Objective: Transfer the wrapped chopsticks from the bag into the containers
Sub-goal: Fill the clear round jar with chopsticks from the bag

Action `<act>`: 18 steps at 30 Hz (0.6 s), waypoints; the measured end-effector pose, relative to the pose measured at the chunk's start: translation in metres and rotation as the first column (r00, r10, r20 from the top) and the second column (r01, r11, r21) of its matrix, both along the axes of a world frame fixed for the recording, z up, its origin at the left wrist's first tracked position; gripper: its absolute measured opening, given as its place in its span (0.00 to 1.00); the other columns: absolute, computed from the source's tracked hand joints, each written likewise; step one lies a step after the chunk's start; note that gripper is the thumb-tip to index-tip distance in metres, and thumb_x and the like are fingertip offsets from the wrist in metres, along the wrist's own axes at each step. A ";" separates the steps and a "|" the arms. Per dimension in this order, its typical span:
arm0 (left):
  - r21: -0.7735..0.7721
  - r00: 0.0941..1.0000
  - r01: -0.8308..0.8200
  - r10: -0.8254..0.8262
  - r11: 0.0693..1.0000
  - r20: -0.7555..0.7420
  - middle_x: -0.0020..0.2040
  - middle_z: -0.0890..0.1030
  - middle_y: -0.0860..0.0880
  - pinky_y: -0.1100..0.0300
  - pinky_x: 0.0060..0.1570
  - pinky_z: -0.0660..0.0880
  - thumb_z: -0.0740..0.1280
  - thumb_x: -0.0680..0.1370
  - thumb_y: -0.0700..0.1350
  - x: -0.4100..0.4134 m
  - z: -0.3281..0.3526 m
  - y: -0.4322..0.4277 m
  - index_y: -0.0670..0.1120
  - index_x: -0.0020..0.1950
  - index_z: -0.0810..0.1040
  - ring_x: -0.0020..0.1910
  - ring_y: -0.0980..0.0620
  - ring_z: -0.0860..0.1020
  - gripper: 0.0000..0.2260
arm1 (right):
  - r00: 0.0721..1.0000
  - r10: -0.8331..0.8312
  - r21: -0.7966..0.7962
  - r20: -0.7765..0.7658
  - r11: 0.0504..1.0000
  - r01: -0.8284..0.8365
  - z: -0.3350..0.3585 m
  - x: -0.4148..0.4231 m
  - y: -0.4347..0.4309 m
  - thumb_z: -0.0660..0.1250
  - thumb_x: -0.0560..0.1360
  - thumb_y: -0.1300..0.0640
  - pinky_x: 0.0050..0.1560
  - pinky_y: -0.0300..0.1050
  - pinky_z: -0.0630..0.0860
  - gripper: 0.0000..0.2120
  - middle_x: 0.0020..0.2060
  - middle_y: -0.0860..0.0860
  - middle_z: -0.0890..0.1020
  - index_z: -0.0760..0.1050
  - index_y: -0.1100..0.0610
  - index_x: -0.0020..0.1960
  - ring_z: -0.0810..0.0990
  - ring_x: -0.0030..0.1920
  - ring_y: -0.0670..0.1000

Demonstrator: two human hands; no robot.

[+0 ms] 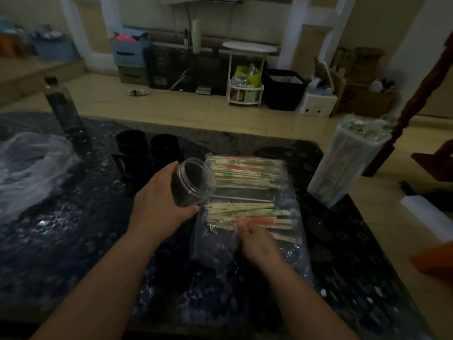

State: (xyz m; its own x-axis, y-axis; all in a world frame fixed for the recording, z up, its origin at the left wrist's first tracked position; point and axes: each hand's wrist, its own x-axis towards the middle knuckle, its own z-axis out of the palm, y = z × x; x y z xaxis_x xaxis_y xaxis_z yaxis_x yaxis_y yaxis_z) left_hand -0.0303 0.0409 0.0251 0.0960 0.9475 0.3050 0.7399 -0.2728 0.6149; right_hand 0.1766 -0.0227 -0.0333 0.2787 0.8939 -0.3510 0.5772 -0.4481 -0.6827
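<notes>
A clear plastic bag (289, 244) lies flat on the dark table (73, 241) with wrapped chopsticks (247, 175) inside, in two loose heaps. My left hand (159, 204) grips a clear round jar (193, 182), tilted with its open mouth toward the bag. My right hand (255, 239) is inside the bag's open end, blurred, its fingers on the nearer heap of chopsticks (245, 212). I cannot tell whether they pinch any. At the table's right edge stands a tall clear container (343, 163) packed with wrapped chopsticks.
Two black cups (149, 143) in a black holder stand behind the jar. A dark bottle (63, 106) stands at the back left, and crumpled clear plastic (29, 165) lies at the left. A white block (429, 214) and something orange (436, 261) are at the right edge.
</notes>
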 end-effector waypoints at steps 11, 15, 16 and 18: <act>-0.018 1.000 -0.009 0.009 1.000 -0.012 0.72 0.69 0.52 0.49 0.67 0.69 0.80 0.61 0.56 -0.005 -0.004 0.004 0.54 0.76 0.60 0.68 0.50 0.70 0.48 | 0.824 -0.310 0.198 -0.475 0.874 0.443 -0.015 -0.011 0.005 0.59 0.70 0.78 0.57 0.53 0.78 0.22 0.48 0.48 0.83 0.75 0.53 0.48 0.81 0.53 0.51; -0.021 1.000 -0.002 0.002 1.000 -0.018 0.72 0.69 0.53 0.49 0.66 0.70 0.80 0.61 0.57 -0.003 -0.003 0.004 0.55 0.76 0.60 0.68 0.50 0.70 0.48 | 0.842 -0.167 0.293 -0.513 0.888 0.354 -0.006 -0.016 -0.001 0.64 0.71 0.74 0.54 0.45 0.78 0.18 0.52 0.46 0.84 0.73 0.52 0.35 0.79 0.56 0.45; -0.025 1.000 -0.002 0.001 1.000 -0.018 0.72 0.69 0.53 0.49 0.66 0.70 0.80 0.61 0.57 -0.003 -0.002 0.004 0.55 0.76 0.60 0.68 0.50 0.70 0.48 | 0.886 -0.112 0.344 -0.451 0.894 0.288 -0.004 -0.015 -0.004 0.64 0.70 0.75 0.54 0.44 0.77 0.19 0.52 0.45 0.83 0.73 0.51 0.33 0.79 0.55 0.46; -0.038 1.000 0.001 -0.001 0.999 -0.016 0.72 0.69 0.53 0.49 0.66 0.69 0.80 0.62 0.57 -0.003 -0.002 0.004 0.55 0.76 0.60 0.69 0.50 0.70 0.48 | 0.986 -0.002 0.477 -0.167 0.875 0.082 0.001 -0.012 -0.009 0.64 0.67 0.74 0.58 0.37 0.71 0.22 0.56 0.48 0.83 0.74 0.47 0.29 0.77 0.60 0.48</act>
